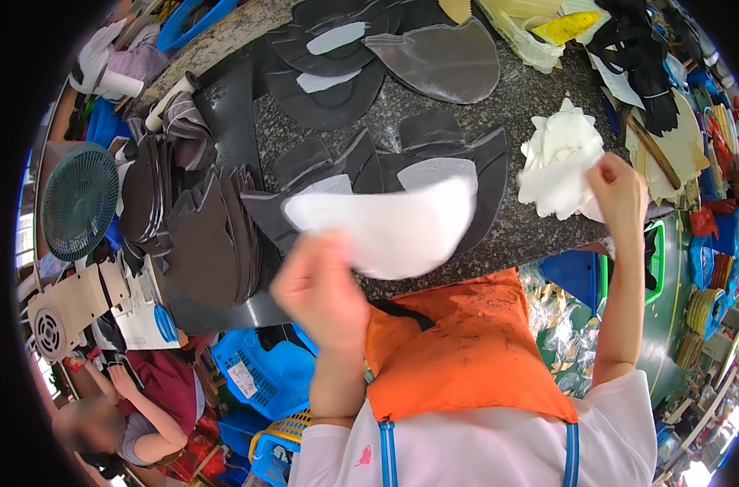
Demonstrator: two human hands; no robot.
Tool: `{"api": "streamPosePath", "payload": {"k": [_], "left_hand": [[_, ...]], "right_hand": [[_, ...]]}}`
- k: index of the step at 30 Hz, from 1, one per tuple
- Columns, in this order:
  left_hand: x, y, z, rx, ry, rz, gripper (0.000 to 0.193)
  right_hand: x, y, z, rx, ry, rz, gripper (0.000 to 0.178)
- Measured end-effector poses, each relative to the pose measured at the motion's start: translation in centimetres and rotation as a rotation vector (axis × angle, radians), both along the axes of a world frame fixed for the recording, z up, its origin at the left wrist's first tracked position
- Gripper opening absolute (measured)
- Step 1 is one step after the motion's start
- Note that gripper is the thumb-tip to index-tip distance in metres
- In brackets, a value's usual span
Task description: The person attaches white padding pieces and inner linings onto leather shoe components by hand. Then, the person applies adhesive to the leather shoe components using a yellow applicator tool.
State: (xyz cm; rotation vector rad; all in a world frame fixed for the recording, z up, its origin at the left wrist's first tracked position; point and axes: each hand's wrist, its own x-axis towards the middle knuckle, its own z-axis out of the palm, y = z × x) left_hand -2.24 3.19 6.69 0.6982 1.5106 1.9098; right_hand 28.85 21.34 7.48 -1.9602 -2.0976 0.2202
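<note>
My left hand [321, 288] holds a white, curved foam-like piece [394, 223] above the near edge of the dark speckled stone table [515, 105]. My right hand [621, 191] reaches to the right and pinches a piece at the edge of a stack of white pieces [556, 162] lying on the table. Under the raised white piece lie dark grey cut shapes [434, 146], one with a white piece on top. An orange apron [467, 349] covers my front below the table edge.
Stacks of dark brown cut pieces [207, 235] lean at the table's left. More grey and black shapes [434, 57] lie at the far side, beside plastic bags [523, 32]. A green fan [79, 199] stands left. Blue baskets [264, 373] and another person [134, 422] are lower left.
</note>
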Motion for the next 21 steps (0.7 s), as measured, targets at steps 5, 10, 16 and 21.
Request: {"api": "streamPosePath", "payload": {"k": [5,10,16,21], "left_hand": [[-0.7,1.8,0.0,0.073,-0.114,-0.064,0.021],[1.0,1.7,0.3,-0.03,0.27,-0.019,0.022],[3.5,2.1,1.7,0.159,0.607,-0.5,0.036],[3.2,1.4,2.6,0.103,0.672,-0.586,0.054]], "right_hand": [[2.3,0.8,0.5,-0.035,-0.246,-0.134,0.017],[-3.9,-3.7,3.4,0.132,0.407,0.26,0.012],[-11.1,-8.4,5.1,-0.764,1.136,0.505,0.01],[-11.0,-8.0,4.8,-0.536,0.946,0.677,0.009]]}}
